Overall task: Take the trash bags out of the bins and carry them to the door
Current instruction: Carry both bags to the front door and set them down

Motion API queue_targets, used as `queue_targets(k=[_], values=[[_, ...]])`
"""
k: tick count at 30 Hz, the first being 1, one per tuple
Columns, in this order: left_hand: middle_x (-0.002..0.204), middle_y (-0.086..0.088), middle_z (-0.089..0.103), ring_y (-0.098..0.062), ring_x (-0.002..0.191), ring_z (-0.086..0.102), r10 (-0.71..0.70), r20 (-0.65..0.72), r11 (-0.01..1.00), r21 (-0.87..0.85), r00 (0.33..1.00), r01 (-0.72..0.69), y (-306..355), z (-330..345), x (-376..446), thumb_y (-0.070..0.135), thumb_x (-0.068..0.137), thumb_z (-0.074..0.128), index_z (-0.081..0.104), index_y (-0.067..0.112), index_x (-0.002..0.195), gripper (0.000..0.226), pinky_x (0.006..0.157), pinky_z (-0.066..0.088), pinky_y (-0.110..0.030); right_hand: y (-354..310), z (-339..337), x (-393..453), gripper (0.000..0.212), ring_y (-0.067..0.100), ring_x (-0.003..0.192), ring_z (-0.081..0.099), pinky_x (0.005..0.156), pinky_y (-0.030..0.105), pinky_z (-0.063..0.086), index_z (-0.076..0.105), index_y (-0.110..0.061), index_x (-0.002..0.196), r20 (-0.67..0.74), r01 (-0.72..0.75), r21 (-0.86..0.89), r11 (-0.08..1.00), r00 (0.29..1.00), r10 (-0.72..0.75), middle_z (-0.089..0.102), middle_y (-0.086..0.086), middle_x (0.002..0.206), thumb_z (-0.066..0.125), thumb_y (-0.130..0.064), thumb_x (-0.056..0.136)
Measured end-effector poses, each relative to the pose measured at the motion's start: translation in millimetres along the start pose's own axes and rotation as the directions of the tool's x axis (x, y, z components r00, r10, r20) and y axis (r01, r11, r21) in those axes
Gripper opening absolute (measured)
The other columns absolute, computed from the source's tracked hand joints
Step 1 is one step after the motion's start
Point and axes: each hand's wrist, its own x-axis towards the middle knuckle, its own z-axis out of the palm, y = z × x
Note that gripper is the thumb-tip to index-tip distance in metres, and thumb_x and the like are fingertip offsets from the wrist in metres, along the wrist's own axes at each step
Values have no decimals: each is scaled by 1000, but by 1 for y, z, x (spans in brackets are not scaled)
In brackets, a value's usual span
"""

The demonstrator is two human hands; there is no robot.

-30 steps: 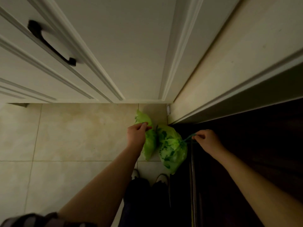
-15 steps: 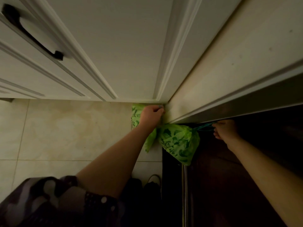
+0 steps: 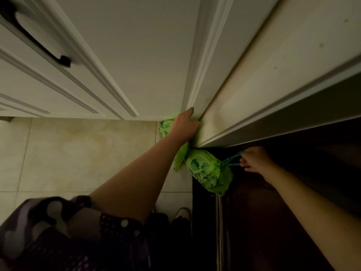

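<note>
Head view: two green trash bags are seen low in the corner where the white door (image 3: 136,55) meets the wall. The nearer bag (image 3: 210,171) is held by its teal drawstring (image 3: 231,160), which is pinched in the closed fingers of the right hand (image 3: 255,160); its long axis runs obliquely, gathered neck toward that hand and bottom toward the dark threshold (image 3: 254,222). The farther bag (image 3: 166,128) is largely hidden under the left hand (image 3: 185,127), which is closed over its top and pressed against the door edge; its hold cannot be told exactly. Both appear to be lowered there so as to be left by the door, on the pale tiled floor (image 3: 78,153).
</note>
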Motion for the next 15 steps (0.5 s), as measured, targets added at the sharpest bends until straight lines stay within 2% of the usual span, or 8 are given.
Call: queue_targets(k=[3,6,11,15], values=[[146,-16,45,-32,128,48,-6,114,991,132,993,-9,-5,7,-7,14,88,55,32,15,147,63,102,40,-35,3,4,-4,14,16,64,53,60,28,45,53,-9,91,50,0,-35,999,999,2,56,9,77,42,-12,98],[143,-18,46,-33,130,45,-6,136,969,246,991,-28,-7,8,-11,14,89,54,36,8,144,58,104,38,-36,5,7,-6,15,19,68,54,60,28,45,54,-7,90,68,-2,-51,999,998,5,55,7,74,42,-12,98],[117,-21,61,-36,109,57,22,40,944,328,999,-34,-11,0,-19,5,83,51,59,0,118,36,82,44,-33,8,8,-8,14,18,67,53,58,28,44,57,-6,97,69,-8,-88,996,998,14,55,8,74,44,-11,96],[102,-23,63,-37,96,60,11,26,928,373,1000,-20,-17,-5,-25,4,82,49,59,-1,91,15,69,38,-29,7,8,-14,14,16,63,51,56,27,42,56,-7,100,77,-9,-103,995,997,17,56,11,81,43,-11,97]])
